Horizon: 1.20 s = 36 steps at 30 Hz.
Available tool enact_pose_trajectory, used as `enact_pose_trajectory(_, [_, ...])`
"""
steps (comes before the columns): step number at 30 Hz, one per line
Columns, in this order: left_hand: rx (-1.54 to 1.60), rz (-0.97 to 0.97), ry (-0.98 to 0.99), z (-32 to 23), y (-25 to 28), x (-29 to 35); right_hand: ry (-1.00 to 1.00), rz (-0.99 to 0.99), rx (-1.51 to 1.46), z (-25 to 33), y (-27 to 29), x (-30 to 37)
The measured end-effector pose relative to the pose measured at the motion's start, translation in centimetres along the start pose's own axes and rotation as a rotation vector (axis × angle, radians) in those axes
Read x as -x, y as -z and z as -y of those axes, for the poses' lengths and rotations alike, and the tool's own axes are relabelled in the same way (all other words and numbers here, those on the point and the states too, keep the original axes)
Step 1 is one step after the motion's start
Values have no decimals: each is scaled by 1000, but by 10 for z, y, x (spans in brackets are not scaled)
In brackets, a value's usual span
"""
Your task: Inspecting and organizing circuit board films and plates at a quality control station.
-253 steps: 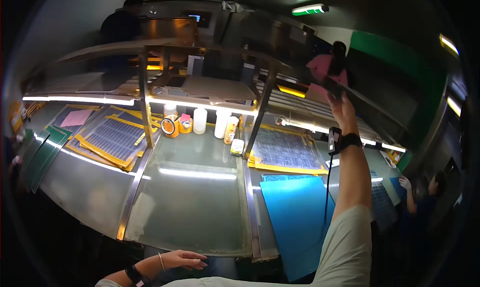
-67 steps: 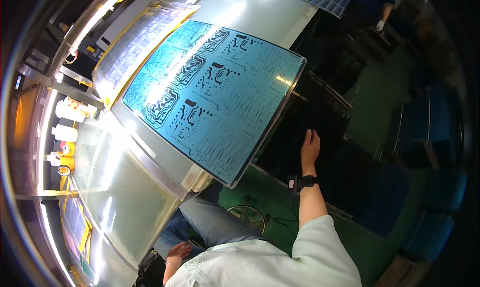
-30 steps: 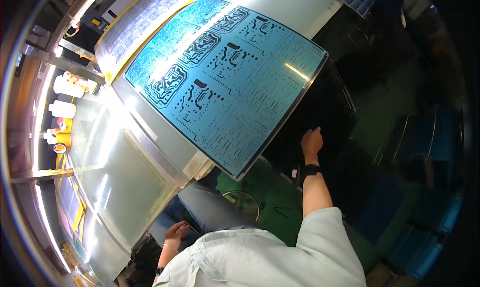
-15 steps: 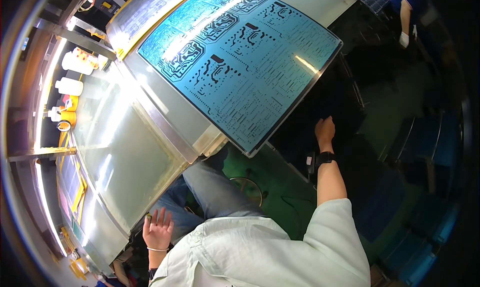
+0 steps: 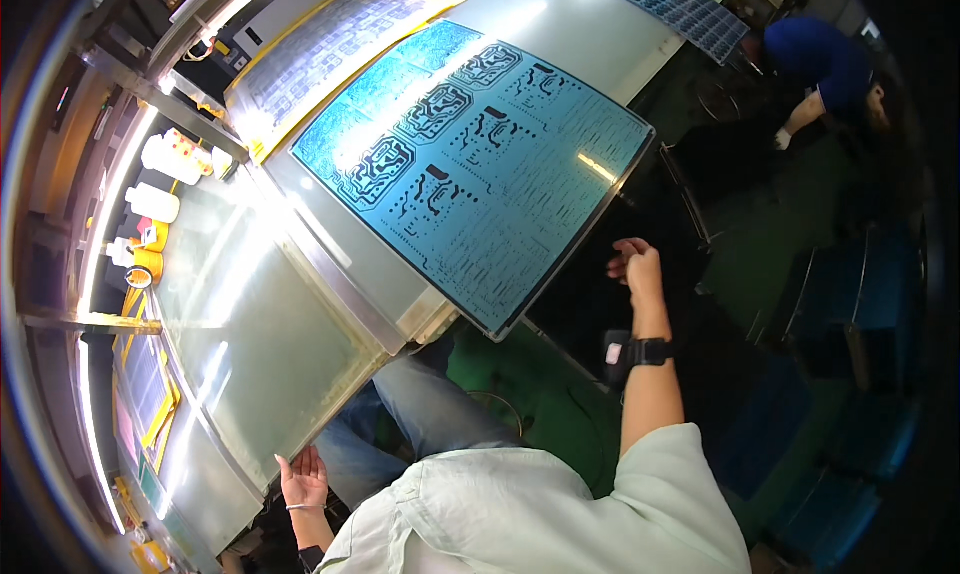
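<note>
Because the blue circuit-patterned panel overhangs the tabletop on the right, a bump from the right hand, loosely bent and seemingly empty near it, could shift it; the left hand, fingers extended, sits well apart, near left.

Downward head-worn fisheye view

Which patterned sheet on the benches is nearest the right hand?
The light-blue rectangular sheet with black circuit traces is nearest the right hand; the yellow-edged translucent sheets and dark-blue gridded sheet lie farther.
</note>
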<state>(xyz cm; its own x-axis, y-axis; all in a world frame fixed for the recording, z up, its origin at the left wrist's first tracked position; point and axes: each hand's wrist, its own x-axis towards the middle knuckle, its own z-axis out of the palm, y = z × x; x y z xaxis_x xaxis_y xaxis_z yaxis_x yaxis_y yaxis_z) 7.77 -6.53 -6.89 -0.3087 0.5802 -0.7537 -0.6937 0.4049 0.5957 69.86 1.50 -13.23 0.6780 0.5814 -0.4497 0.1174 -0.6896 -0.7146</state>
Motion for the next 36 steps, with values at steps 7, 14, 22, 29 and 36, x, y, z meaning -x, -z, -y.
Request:
enact_pose_trajectory(7, [140, -159, -13, -11, -1, -5, -638, -175, -1460, -29, -117, -23])
enact_pose_trajectory(14, [-27, -87, 3, -8, 6, -31, 85, -98, -1095, -129, -27, -243])
enact_pose_trajectory(22, [-18, -210, 58, -25, 5, -13, 92, -518, 27, -85, -48, -304])
enact_pose_trajectory(29, [-172, -80, -33, -21, -14, -16, 190, -268, 35, -50, -98, -289])
enact_pose_trajectory(36, [-232, -167, -20, -10, -62, -21, 141, -85, 261, -54, -154, -322])
